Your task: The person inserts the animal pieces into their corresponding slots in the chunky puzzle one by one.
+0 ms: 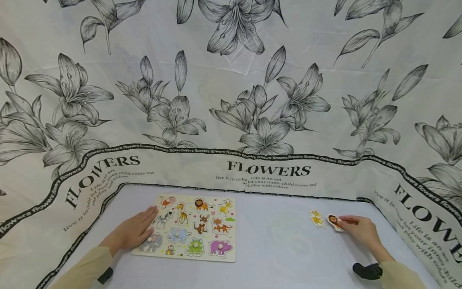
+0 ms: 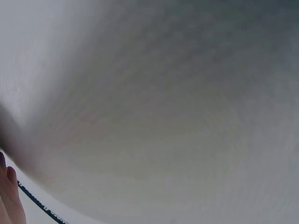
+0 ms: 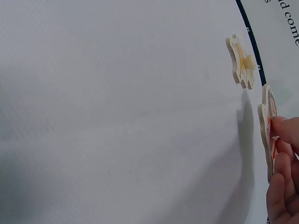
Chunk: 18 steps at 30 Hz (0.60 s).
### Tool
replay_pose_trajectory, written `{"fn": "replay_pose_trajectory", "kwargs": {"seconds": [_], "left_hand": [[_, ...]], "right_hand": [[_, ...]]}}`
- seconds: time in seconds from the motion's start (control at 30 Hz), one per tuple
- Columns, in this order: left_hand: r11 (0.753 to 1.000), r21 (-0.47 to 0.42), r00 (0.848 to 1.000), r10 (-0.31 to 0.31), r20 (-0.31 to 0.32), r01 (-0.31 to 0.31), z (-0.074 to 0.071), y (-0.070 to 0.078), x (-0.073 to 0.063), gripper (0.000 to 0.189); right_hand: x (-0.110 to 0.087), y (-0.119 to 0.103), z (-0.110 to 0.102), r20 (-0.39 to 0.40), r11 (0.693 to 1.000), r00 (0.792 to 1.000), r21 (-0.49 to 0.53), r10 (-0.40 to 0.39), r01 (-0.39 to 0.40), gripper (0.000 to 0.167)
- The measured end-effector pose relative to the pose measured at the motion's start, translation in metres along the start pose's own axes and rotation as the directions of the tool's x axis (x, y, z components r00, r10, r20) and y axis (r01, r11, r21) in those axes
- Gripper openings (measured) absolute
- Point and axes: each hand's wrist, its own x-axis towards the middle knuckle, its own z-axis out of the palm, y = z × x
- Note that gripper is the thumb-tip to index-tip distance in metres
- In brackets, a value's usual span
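Note:
A wooden animal puzzle board (image 1: 202, 257) lies on the white table, left of centre. Across its left edge rests my left hand (image 1: 134, 232), fingers extended, near the zebra and the grey elephant. The left wrist view catches only part of that hand (image 2: 11, 196) in its lower left corner. Over to the right, my right hand (image 1: 359, 228) pinches a lion puzzle piece (image 1: 333, 220) between thumb and fingers. Seen edge-on in the right wrist view, the lion piece (image 3: 267, 130) stands tilted. Just left of it lies a yellow deer-like puzzle piece (image 1: 317, 218).
A white cloth (image 1: 267, 233) covers the table. Behind and around it hangs a flower-print curtain (image 1: 267, 172) with a black lettered border. Pictures of several animals, some with knobs, fill the board. Dark straps (image 1: 367, 271) circle both wrists.

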Motion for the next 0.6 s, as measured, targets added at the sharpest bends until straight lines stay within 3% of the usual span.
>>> {"fn": "replay_pose_trajectory", "kwargs": {"seconds": [0.1, 0.27, 0.6], "left_hand": [[1.0, -0.009, 0.999, -0.02, 0.039, 0.02, -0.002, 0.001, 0.001, 0.059], [1.0, 0.008, 1.0, -0.014, 0.025, 0.013, -0.003, 0.002, 0.0, 0.057], [1.0, -0.001, 0.999, -0.018, 0.031, 0.018, -0.002, 0.002, -0.001, 0.058]], "right_hand": [[-0.004, -0.008, 0.001, -0.01, 1.0, 1.0, -0.001, -0.005, 0.005, 0.047], [-0.01, -0.02, 0.003, 0.002, 1.0, 1.0, 0.006, -0.002, 0.002, 0.045], [-0.016, -0.036, 0.01, 0.017, 0.996, 0.996, -0.003, -0.089, 0.089, 0.042]]}}
